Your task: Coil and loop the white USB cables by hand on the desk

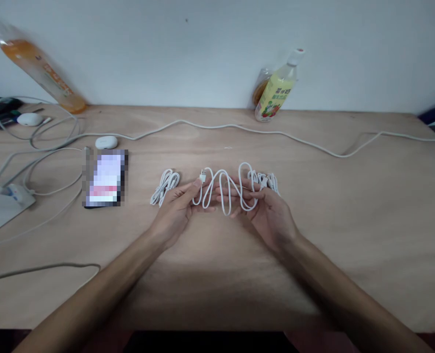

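A white USB cable (222, 193) hangs in loose loops across both my hands, just over the wooden table. My left hand (180, 203) pinches it near the USB plug, which points up past the thumb. On the other side my right hand (270, 211) grips the loops between thumb and fingers, its fingers stretched toward the left ones. A coiled white cable bundle (165, 186) lies on the table just left of my left hand. Behind my right hand sit more bundled white cables (263, 180), partly hidden by it.
A phone (107, 179) with a lit, blurred screen lies at left, near a white earbud case (106, 142). An orange drink bottle (44, 73) and a yellow drink bottle (276, 90) lean by the wall. A long white cord (232, 126) crosses behind; a power strip (4, 206) stands far left.
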A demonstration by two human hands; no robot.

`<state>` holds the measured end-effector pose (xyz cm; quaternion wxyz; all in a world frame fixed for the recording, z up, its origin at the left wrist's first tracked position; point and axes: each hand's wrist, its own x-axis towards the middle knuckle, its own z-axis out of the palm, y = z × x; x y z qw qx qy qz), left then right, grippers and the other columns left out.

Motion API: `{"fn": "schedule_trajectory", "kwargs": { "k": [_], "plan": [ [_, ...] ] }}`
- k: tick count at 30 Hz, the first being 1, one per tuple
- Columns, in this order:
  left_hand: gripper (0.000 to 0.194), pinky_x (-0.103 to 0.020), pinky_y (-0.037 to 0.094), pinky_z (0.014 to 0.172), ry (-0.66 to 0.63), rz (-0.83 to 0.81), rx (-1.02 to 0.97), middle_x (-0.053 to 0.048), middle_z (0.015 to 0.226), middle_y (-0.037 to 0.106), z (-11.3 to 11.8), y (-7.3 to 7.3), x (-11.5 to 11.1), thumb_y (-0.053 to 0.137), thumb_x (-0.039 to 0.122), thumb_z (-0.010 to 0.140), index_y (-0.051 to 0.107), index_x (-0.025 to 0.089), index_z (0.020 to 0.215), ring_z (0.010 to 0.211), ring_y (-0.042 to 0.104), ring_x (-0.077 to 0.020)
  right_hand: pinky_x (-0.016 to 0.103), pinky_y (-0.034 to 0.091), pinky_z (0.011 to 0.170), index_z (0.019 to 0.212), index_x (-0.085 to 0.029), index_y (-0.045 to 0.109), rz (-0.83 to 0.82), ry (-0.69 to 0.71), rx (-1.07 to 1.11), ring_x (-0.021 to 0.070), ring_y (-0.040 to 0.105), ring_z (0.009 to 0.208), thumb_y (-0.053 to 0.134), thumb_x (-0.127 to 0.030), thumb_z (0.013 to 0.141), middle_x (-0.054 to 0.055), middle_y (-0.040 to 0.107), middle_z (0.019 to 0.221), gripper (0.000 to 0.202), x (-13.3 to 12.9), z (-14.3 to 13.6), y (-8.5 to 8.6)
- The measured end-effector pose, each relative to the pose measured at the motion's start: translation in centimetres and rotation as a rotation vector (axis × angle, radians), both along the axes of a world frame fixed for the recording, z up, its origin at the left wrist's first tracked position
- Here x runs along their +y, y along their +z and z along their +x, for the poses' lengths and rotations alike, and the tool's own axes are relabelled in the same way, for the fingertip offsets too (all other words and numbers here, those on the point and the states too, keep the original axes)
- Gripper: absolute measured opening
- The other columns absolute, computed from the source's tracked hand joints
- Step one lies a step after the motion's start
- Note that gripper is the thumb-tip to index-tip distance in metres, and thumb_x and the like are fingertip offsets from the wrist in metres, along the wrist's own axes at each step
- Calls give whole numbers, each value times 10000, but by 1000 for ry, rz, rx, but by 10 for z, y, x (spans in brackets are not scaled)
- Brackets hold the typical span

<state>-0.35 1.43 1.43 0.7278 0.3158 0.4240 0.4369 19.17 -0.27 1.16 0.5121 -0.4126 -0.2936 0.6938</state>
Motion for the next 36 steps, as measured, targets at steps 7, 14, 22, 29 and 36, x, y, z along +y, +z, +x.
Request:
{"fn": "schedule_trajectory", "kwargs": {
  "k": [7,14,22,29,36],
  "plan": [
    [220,-408,715,877,-15,23,0,-135,1067,857,-1,-2,0,742,334,1025,854,157,1092,1014,827,-281,470,728,703,1189,-192,786,7,-24,-4,360,811,1038,640,-260,773,129,862,1092,446,0,0,0],
    [190,-414,711,920,20,14,-16,-125,1075,852,0,-3,0,694,287,1057,836,160,1060,1003,831,-255,469,729,691,1230,-177,786,3,-32,-13,361,805,1035,648,-255,764,142,858,1114,492,0,-1,-1],
    [186,-439,708,944,39,-3,-19,-131,1091,850,1,-4,0,720,303,1047,837,161,1070,1027,833,-267,472,734,674,1203,-186,776,0,-48,-9,354,808,1004,640,-236,764,136,855,1090,462,0,-1,-1],
    [211,-440,688,1007,64,3,-35,-139,1101,852,2,-3,0,659,250,1081,841,143,1074,1046,833,-257,479,733,679,1190,-186,770,-11,-41,-10,357,818,988,640,-248,764,132,861,1049,449,1,-1,0],
    [208,-495,656,1078,90,-12,-55,-151,1159,856,3,-3,0,695,284,1067,830,155,1159,1131,827,-295,415,705,598,1091,-207,774,-11,-57,-22,365,822,1030,683,-286,776,126,867,1017,337,1,0,1]
  ]
}}
